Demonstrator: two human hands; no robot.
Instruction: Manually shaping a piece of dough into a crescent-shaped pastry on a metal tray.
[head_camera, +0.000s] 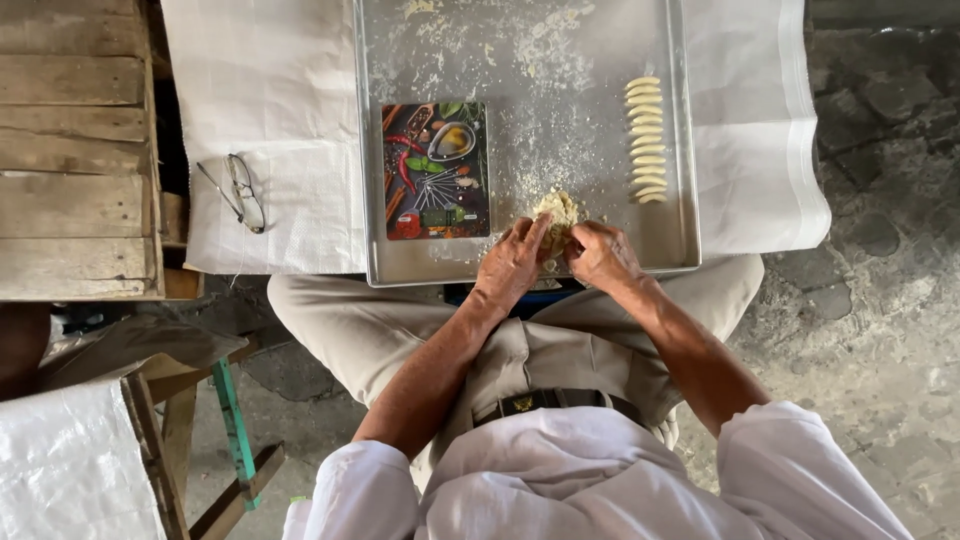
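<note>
Left hand (510, 265) and right hand (600, 255) pinch our dough lump (558, 212) between them on floured tray (680, 150), shaped pieces (645, 140) beyond right hand; over-pressed crumbly dough could break.

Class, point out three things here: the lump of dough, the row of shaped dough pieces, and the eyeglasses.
lump of dough (558, 208), head view, its top.
row of shaped dough pieces (645, 140), head view, a middle piece.
eyeglasses (243, 188), head view, a lens.
</note>
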